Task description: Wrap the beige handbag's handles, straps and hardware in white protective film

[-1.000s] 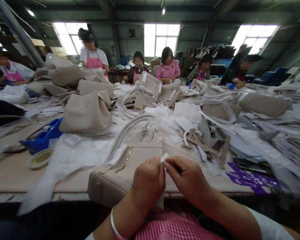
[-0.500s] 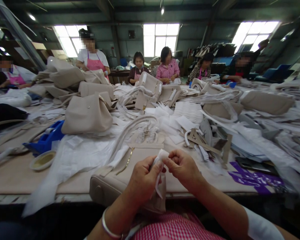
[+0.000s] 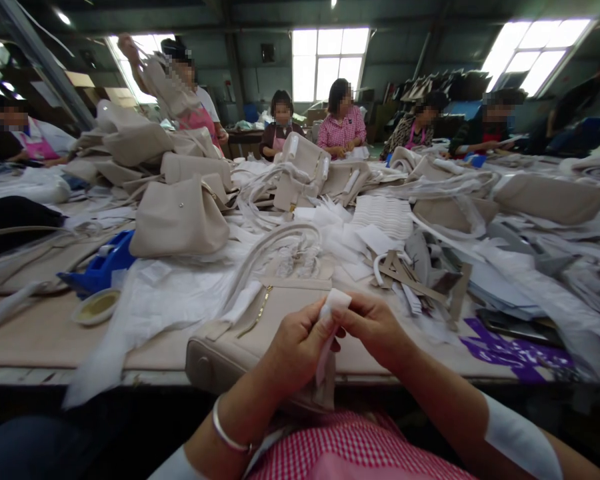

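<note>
Nearest the viewer, the left hand (image 3: 295, 347) and the right hand (image 3: 373, 327) meet above the table edge (image 3: 40, 377), the fingertips of both pinching a white strip of soft material (image 3: 330, 320) whose loose end hangs down between them. Directly under the hands lies a beige handbag (image 3: 260, 327), flat on the table with its pale handles (image 3: 275, 250) pointing away. Farther off stand a blue tray (image 3: 103, 267), a small dish (image 3: 96, 307), piled beige bags (image 3: 180, 217), and seated co-workers (image 3: 343, 120) beneath the windows.
</note>
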Tool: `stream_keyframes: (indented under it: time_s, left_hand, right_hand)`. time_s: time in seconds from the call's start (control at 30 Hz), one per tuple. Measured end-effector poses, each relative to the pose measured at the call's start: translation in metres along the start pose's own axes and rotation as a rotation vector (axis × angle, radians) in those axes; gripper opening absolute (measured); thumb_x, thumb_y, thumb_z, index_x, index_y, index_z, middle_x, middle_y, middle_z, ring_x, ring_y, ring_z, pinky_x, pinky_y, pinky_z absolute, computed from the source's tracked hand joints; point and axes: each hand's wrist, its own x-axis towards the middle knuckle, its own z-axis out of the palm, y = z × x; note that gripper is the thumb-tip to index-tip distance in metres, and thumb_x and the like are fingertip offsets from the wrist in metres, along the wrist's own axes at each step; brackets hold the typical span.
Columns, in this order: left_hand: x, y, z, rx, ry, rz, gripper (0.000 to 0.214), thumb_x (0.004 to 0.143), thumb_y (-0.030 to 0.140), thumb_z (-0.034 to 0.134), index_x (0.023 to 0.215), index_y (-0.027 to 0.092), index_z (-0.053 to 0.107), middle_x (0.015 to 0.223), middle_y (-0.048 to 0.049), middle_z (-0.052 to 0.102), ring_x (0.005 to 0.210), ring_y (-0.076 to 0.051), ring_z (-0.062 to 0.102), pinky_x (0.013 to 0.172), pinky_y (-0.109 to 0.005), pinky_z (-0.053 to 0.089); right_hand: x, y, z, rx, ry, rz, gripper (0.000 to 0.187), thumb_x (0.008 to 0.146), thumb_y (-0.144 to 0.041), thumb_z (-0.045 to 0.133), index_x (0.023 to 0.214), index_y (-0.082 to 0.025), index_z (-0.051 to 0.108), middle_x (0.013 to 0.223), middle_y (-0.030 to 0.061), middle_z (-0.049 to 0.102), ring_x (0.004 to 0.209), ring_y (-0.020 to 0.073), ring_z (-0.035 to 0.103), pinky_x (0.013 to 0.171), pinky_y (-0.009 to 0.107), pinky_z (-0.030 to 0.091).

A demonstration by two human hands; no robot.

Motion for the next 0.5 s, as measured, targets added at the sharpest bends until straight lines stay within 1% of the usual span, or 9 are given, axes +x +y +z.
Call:
stream_keyframes:
  time_s: [0.07, 0.1, 0.13, 0.2, 0.27, 0.37, 0.5]
  left_hand:
    - [-0.002, 0.004, -0.003, 0.059, -0.057, 0.029, 0.038, 0.097, 0.040, 0.045, 0.118, 0.015, 0.065, 0.092, -0.0066, 0.069, 0.085, -0.018, 0.062, 0.078, -0.028, 0.049]
    - [-0.004, 0.006, -0.005, 0.082, -0.088, 0.012, 0.039, 0.098, 0.039, 0.042, 0.120, 0.015, 0.064, 0.096, -0.0071, 0.070, 0.089, -0.019, 0.062, 0.082, -0.029, 0.049]
    - [-0.006, 0.007, -0.008, 0.106, -0.126, -0.026, 0.040, 0.098, 0.039, 0.040, 0.120, 0.015, 0.064, 0.098, -0.0070, 0.070, 0.090, -0.019, 0.062, 0.082, -0.029, 0.048]
    - [-0.009, 0.008, -0.013, 0.183, -0.198, -0.125, 0.041, 0.099, 0.039, 0.036, 0.109, 0.015, 0.068, 0.092, -0.0052, 0.070, 0.083, -0.018, 0.061, 0.076, -0.027, 0.048]
    - [-0.012, 0.006, -0.014, 0.302, -0.243, -0.197, 0.039, 0.097, 0.038, 0.039, 0.093, 0.015, 0.070, 0.082, -0.0025, 0.068, 0.074, -0.015, 0.059, 0.067, -0.024, 0.045]
    - [-0.013, -0.001, -0.010, 0.475, -0.226, -0.215, 0.029, 0.092, 0.032, 0.046, 0.080, 0.016, 0.067, 0.075, 0.0003, 0.066, 0.067, -0.014, 0.055, 0.061, -0.023, 0.040]
    - [-0.012, -0.009, -0.002, 0.558, -0.144, -0.180, 0.026, 0.087, 0.026, 0.049, 0.068, 0.016, 0.063, 0.071, 0.0005, 0.065, 0.067, -0.013, 0.056, 0.065, -0.024, 0.040]
  right_hand:
    - [-0.001, -0.003, -0.001, -0.036, 0.109, -0.011, 0.033, 0.082, -0.046, 0.069, 0.074, -0.015, 0.063, 0.061, -0.0006, 0.054, 0.055, 0.0120, 0.050, 0.051, 0.025, 0.042]
    - [-0.002, -0.003, -0.003, -0.052, 0.155, -0.023, 0.032, 0.083, -0.045, 0.068, 0.073, -0.015, 0.062, 0.061, -0.0010, 0.054, 0.055, 0.0115, 0.049, 0.051, 0.024, 0.041]
    - [-0.003, -0.003, -0.006, -0.077, 0.190, -0.038, 0.032, 0.084, -0.045, 0.067, 0.072, -0.016, 0.062, 0.061, -0.0016, 0.053, 0.055, 0.0107, 0.048, 0.050, 0.023, 0.039]
    - [-0.006, 0.000, -0.011, -0.133, 0.227, -0.065, 0.032, 0.086, -0.043, 0.065, 0.070, -0.016, 0.060, 0.059, -0.0024, 0.051, 0.054, 0.0096, 0.045, 0.049, 0.022, 0.036]
    - [-0.007, 0.002, -0.013, -0.177, 0.246, -0.085, 0.032, 0.087, -0.042, 0.064, 0.068, -0.016, 0.059, 0.058, -0.0031, 0.048, 0.053, 0.0089, 0.042, 0.048, 0.022, 0.033]
    - [-0.007, 0.004, -0.012, -0.206, 0.272, -0.100, 0.034, 0.087, -0.042, 0.064, 0.066, -0.016, 0.057, 0.057, -0.0037, 0.046, 0.052, 0.0085, 0.039, 0.047, 0.022, 0.031]
    - [-0.007, 0.006, -0.014, -0.176, 0.274, -0.075, 0.035, 0.086, -0.044, 0.066, 0.068, -0.016, 0.058, 0.057, -0.0037, 0.046, 0.051, 0.0088, 0.038, 0.046, 0.023, 0.029]
